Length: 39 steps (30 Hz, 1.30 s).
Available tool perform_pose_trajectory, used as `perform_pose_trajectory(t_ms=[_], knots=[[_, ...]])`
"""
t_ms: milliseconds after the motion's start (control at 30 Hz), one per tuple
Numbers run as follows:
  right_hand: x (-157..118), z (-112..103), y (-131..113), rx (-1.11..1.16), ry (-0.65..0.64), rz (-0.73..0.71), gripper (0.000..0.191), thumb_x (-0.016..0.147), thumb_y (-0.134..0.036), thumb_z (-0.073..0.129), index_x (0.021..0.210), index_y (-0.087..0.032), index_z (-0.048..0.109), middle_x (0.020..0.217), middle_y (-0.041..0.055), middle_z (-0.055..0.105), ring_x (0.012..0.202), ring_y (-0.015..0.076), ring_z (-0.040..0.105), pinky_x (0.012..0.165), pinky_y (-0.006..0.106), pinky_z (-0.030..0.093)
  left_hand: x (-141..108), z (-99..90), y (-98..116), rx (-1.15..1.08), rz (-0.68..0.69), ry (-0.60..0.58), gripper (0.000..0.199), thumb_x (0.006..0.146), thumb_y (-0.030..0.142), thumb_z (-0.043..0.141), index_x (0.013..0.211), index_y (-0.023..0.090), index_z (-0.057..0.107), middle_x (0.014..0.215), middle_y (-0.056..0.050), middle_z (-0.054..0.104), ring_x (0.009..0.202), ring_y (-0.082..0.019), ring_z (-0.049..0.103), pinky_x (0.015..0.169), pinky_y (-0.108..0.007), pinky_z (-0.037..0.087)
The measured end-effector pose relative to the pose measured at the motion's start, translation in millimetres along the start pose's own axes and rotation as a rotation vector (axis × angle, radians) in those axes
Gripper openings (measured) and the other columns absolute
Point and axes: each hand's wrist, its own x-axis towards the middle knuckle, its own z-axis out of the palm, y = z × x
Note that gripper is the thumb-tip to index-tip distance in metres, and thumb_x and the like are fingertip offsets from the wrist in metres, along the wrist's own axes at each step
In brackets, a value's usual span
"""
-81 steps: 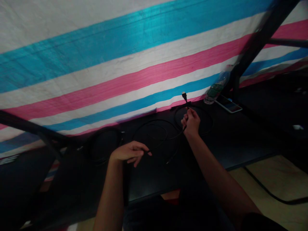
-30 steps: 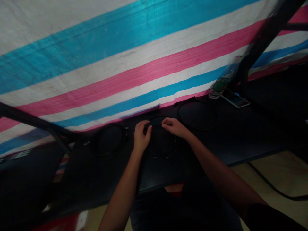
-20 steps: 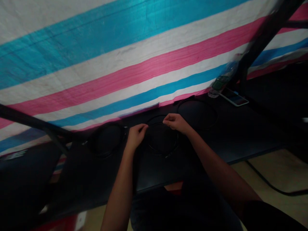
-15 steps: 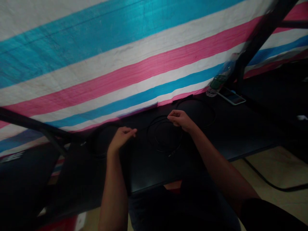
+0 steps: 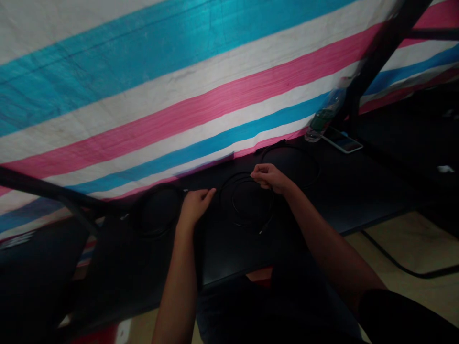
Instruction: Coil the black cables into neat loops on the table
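Observation:
A thin black cable (image 5: 247, 224) lies in loops on the black table (image 5: 229, 263), its metal-looking tip pointing toward the front edge. My right hand (image 5: 267, 177) pinches the top of these loops. To their left, my left hand (image 5: 196, 204) is closed, thumb and fingers together pointing right; whatever lies between them is too dark to make out. Another coil of black cable (image 5: 154, 234) rests left of my left hand. Behind my right hand, a third black loop (image 5: 318, 167) lies near the back edge.
A clear bottle with a green label (image 5: 320, 122) stands at the back right, beside a phone (image 5: 342, 141). Striped sheeting (image 5: 215, 105) hangs behind the table. Dark metal bars (image 5: 380, 52) slant at both sides. A black cable (image 5: 394, 260) hangs at the lower right.
My left hand has moved right, closer to the middle loops. My right hand has stayed at the top of them, and the cable's tip has shifted slightly right.

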Motion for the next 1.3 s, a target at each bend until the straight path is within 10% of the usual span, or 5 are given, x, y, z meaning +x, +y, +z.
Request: perform_pose_trajectory(t_ms=[333, 700, 1033, 1300], knots=[[-4.2, 10.1, 6.1, 0.033, -0.404, 0.199, 0.028, 0.079, -0.03, 0.077, 0.077, -0.017, 0.053, 0.053, -0.0119, 0.037, 0.039, 0.0003, 0.023, 0.034, 0.012, 0.015, -10.3, 31.8, 50.2, -0.197, 0.289, -0.023, 0.033, 0.095, 0.042, 0.053, 0.098, 0.017, 0.075, 0.085, -0.006, 0.073, 0.073, -0.016, 0.061, 0.066, -0.026, 0.038], [-2.7, -17.9, 5.8, 0.01, -0.558, 0.288, 0.016, 0.083, -0.02, 0.073, 0.092, -0.014, 0.062, 0.057, -0.0096, 0.044, 0.038, 0.0, 0.026, 0.03, 0.01, 0.017, -12.5, -31.6, -17.7, -0.507, -0.091, -0.795, 0.051, 0.085, 0.06, 0.06, 0.073, 0.013, 0.075, 0.043, 0.007, 0.029, 0.041, -0.007, 0.022, 0.044, -0.024, 0.016], [-0.6, 13.0, 15.4, 0.007, -0.626, 0.394, 0.02, 0.081, -0.024, 0.074, 0.089, -0.015, 0.057, 0.054, -0.0107, 0.046, 0.035, -0.0008, 0.024, 0.029, 0.008, 0.017, -5.9, 34.8, 42.1, -0.53, 0.121, -0.391, 0.039, 0.086, 0.048, 0.063, 0.095, 0.013, 0.079, 0.075, -0.003, 0.068, 0.063, -0.012, 0.05, 0.057, -0.023, 0.034], [-0.8, -0.3, 13.7, 0.026, -0.728, 0.398, 0.024, 0.085, -0.029, 0.073, 0.098, -0.013, 0.06, 0.061, -0.0087, 0.05, 0.036, -0.0012, 0.024, 0.028, 0.009, 0.016, -9.9, -18.9, -2.3, -0.463, -0.052, -0.842, 0.046, 0.084, 0.056, 0.063, 0.078, 0.012, 0.076, 0.047, 0.005, 0.039, 0.043, -0.006, 0.028, 0.044, -0.023, 0.016]])
